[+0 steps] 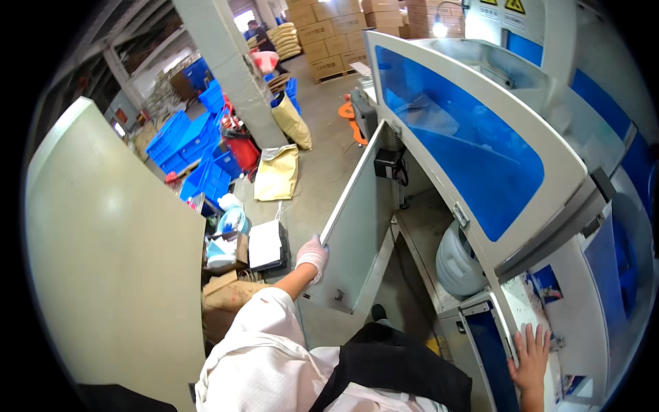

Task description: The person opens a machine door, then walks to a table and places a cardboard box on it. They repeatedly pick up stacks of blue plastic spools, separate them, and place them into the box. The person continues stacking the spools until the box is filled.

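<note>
My left hand [313, 259], in a pink-and-white striped knit glove, is closed round the free edge of a grey metal cabinet door [353, 247]. That door stands swung out from the base of a white machine with a blue see-through cover [461, 147]. Inside the opened base sits a white plastic jug [458, 266]. Bare and with fingers spread, my right hand [530, 357] rests flat on the machine's white ledge [519, 302]. Just left of it is a raised panel edge above a blue-lined compartment [486, 343]. A small black box [388, 165] with a coiled cable is fixed near the door's hinge side.
A tall cream cabinet [113, 254] stands close at my left. Beyond it are blue crates [182, 141], a concrete pillar [233, 75], a yellow sack [276, 173] and a cardboard box [240, 250]. Stacked cartons [329, 41] and another person [262, 38] are farther back.
</note>
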Motion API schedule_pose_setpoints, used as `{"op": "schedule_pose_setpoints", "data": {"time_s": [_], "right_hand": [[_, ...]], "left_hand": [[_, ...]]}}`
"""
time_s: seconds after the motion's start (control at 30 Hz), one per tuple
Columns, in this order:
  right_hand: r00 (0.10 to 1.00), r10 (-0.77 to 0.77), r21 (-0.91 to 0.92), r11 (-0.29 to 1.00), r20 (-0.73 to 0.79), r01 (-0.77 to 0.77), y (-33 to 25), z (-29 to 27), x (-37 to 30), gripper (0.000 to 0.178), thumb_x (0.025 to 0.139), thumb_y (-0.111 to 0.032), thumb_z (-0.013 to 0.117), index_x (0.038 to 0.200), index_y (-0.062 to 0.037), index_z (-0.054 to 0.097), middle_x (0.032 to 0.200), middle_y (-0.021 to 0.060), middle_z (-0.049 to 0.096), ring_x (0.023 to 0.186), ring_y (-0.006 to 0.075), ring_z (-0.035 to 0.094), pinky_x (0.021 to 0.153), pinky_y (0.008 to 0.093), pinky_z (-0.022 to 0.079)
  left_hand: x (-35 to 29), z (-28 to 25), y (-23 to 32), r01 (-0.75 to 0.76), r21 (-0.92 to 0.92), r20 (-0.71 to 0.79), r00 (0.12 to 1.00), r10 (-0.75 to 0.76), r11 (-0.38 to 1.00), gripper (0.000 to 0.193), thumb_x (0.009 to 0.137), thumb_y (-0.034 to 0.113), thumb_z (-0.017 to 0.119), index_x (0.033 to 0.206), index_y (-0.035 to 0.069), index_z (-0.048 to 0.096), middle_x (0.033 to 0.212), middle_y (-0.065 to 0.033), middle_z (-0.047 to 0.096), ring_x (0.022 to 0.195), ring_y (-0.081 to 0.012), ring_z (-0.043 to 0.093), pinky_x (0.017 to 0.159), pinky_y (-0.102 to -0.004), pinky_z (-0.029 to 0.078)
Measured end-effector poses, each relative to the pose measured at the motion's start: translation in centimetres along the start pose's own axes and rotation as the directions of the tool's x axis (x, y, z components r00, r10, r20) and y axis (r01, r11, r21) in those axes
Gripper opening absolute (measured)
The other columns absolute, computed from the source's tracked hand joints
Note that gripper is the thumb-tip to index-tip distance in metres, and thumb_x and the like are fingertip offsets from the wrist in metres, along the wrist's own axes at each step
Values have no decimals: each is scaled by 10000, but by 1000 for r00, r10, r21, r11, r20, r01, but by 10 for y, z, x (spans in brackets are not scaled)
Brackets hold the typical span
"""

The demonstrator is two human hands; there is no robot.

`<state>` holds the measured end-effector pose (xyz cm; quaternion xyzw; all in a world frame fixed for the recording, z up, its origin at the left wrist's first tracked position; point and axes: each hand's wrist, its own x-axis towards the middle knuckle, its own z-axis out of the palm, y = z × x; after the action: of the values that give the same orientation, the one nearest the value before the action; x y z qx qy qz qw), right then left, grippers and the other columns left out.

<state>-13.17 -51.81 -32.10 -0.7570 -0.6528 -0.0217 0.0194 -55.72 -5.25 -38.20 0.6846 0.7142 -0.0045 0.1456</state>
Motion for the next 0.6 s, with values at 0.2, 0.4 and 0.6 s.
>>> {"op": "schedule_pose_setpoints", "data": {"time_s": [0.2,0.4,0.6], "right_hand": [[999,-34,-20,999,25,35,6,5,8,780,665,-217,716,1385,-141,426,1473,180,338,1376,434,248,1109,605,168],[998,-20,-23,999,63,21,13,-6,21,745,690,-276,716,1375,-178,441,1454,117,384,1352,371,317,1127,549,179],[998,-27,33,999,63,25,27,-8,18,714,773,-285,680,1419,-219,384,1503,58,322,1389,291,281,1139,505,189]], "left_hand": [[-9,-4,-2,20,-10,-12,1000,-20,1000,349,883,317,545,1113,56,518,1001,-232,649,972,-389,618,852,-475,486],[9,11,-12,-68,-65,-75,995,63,996,402,838,313,607,1119,33,543,991,-267,637,954,-436,601,822,-483,480],[8,20,-8,-129,-38,-102,987,124,991,408,846,240,612,1149,-11,504,1031,-267,635,953,-443,602,831,-459,479]]}}
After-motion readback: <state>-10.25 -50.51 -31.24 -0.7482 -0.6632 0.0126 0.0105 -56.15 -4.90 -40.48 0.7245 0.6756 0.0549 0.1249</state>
